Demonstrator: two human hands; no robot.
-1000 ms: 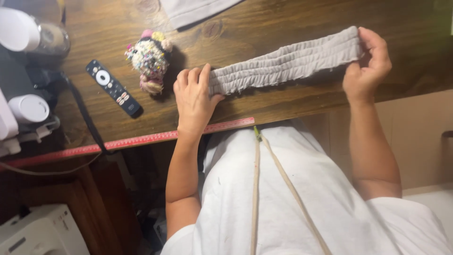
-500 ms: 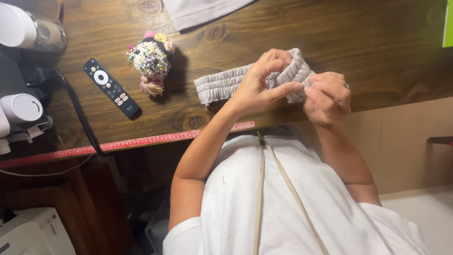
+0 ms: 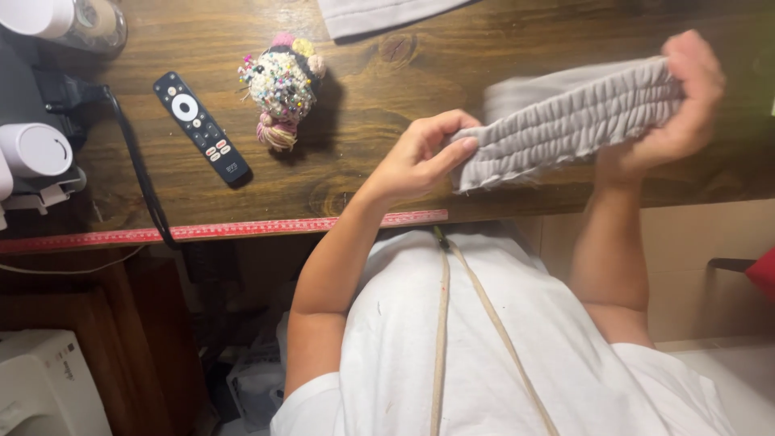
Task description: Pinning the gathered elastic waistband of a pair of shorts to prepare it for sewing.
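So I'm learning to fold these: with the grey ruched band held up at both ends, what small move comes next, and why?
Probably lower the grey band flat onto the wooden table: the left hand and right hand hold its ends in the air, doubled and uneven.

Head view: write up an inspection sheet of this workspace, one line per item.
Surface: dark wooden table with a red measuring strip along its near edge.
Job's things: grey ruched fabric band, lifted above the table, stretched between both hands.
Clutter: black remote; beaded pincushion doll; pale cloth at the far edge.
Grips: left hand pinches the band's left end; right hand holds the right end.
Cables: black cord over the table edge.
Surroundings: white machines at left; white box below.
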